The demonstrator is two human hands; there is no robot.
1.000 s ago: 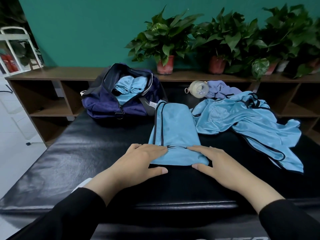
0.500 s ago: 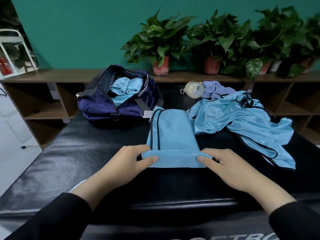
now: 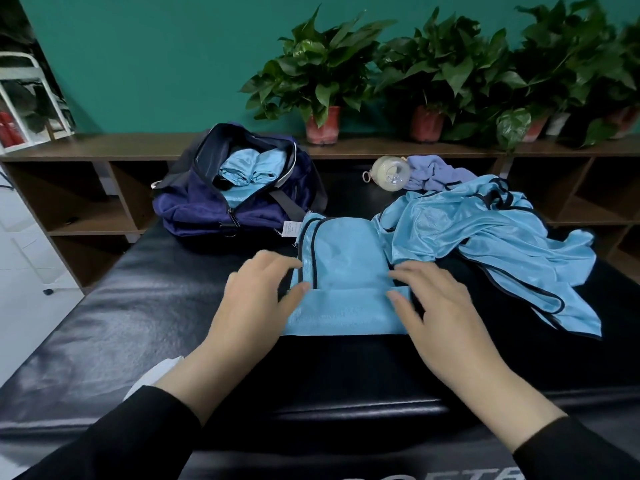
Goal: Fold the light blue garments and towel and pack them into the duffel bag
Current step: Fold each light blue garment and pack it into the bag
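A: Head view, near to far. Two black sleeves enter at the bottom of the frame; the left hand (image 3: 263,292) and right hand (image 3: 433,299) sit at centre, apart, one at each side edge of the folded garment (image 3: 341,271). Each thumb lies on the turned-up near band and the fingers curl over its top edge, so both hands pinch that band.

B: Which way does the piece run?

A: Its long axis runs straight away from the hands, from centre frame up toward the duffel bag (image 3: 239,192); the band crosses it, left to right. Both hands are equally near, so the next turn, as I judge it, goes forward along that axis.

B: And the packing target?

A: Upper left of centre, on the far end of the black padded table (image 3: 104,327), unzipped, with light blue cloth already inside. It lies up and left of the fold, nearer the left hand.

B: What remains?

A: Right of centre, a loose light blue garment (image 3: 485,244), unfolded, its edge touching the folded piece. Beyond it are a pale bottle (image 3: 389,174) on its side and a lavender towel (image 3: 436,173). Potted plants (image 3: 322,74) line the shelf at top.
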